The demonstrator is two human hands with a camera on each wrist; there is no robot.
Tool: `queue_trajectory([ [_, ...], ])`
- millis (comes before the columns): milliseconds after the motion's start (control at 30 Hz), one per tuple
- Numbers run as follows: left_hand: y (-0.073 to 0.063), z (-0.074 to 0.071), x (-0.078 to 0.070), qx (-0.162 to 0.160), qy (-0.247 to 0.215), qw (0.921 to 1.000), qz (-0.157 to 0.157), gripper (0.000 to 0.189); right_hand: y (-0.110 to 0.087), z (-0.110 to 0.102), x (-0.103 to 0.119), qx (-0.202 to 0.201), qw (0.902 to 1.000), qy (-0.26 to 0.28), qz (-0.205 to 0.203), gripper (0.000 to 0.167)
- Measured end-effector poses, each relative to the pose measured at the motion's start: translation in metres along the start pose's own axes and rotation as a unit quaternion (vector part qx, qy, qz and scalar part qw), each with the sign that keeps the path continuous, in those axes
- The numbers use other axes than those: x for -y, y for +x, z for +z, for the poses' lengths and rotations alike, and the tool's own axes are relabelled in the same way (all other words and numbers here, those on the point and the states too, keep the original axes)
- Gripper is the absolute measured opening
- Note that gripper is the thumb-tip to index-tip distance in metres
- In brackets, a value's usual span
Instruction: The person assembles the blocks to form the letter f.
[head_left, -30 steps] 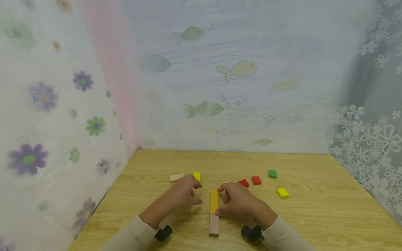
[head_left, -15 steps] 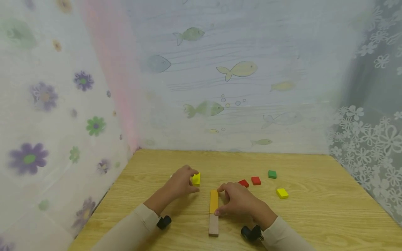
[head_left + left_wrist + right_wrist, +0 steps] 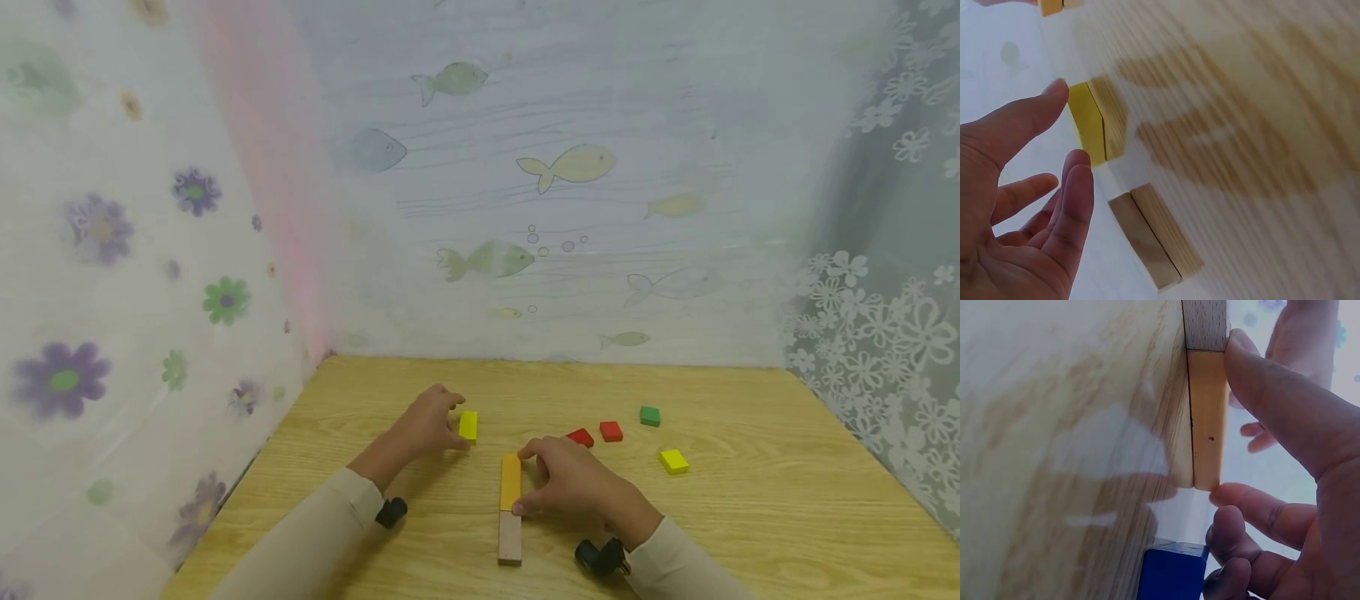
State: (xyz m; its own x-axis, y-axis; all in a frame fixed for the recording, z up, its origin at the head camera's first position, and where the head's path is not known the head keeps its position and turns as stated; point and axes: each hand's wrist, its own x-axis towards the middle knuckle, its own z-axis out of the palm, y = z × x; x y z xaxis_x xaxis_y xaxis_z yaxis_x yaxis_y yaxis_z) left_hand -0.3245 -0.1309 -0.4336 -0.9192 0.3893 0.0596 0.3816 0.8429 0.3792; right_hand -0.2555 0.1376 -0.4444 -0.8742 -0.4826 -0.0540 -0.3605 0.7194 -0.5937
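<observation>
Your right hand [image 3: 567, 475] pinches orange block [image 3: 511, 482]; your left hand [image 3: 426, 422], spread about yellow block [image 3: 468, 427], left of and beyond orange block; likely reaching step; next calls for pinch.

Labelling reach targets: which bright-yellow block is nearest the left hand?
The oblong yellow block by the left hand; the other, squarer yellow block lies right of the right hand.

Yellowish wood-grain tabletop [image 3: 765, 525], pale fish-printed backdrop [image 3: 577, 208] behind it, white purple-and-green-flowered sheet [image 3: 142, 283] at left, grey white-flowered sheet [image 3: 888, 217] at right
</observation>
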Motion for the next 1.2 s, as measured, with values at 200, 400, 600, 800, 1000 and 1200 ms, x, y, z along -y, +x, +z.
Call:
queue_trajectory([
  [200, 0.005, 0.001, 0.006, 0.017, -0.01, 0.9997, -0.012, 0.083, 0.0, -0.001, 0.0, 0.002, 1.0, -0.001, 0.0, 0.074],
  [400, 0.005, 0.001, 0.008, 0.024, -0.024, 0.9994, -0.013, 0.081, -0.001, -0.001, 0.0, 0.005, 1.0, 0.007, 0.001, 0.074],
  [600, 0.007, 0.004, 0.01, 0.022, -0.025, 0.9993, -0.014, 0.078, -0.001, 0.0, -0.002, 0.002, 1.0, 0.007, 0.002, 0.075],
  [800, 0.008, 0.005, 0.01, 0.018, -0.025, 0.9995, 0.006, 0.07, -0.002, -0.001, -0.002, 0.004, 1.0, 0.006, 0.004, 0.075],
  [1000, 0.009, 0.006, 0.011, 0.018, -0.027, 0.9994, 0.011, 0.068, -0.004, -0.002, 0.0, 0.006, 0.9999, 0.013, 0.008, 0.075],
  [1200, 0.01, 0.007, 0.011, 0.021, -0.034, 0.9992, 0.008, 0.065, -0.005, -0.002, 0.001, 0.008, 0.9998, 0.017, 0.008, 0.074],
])
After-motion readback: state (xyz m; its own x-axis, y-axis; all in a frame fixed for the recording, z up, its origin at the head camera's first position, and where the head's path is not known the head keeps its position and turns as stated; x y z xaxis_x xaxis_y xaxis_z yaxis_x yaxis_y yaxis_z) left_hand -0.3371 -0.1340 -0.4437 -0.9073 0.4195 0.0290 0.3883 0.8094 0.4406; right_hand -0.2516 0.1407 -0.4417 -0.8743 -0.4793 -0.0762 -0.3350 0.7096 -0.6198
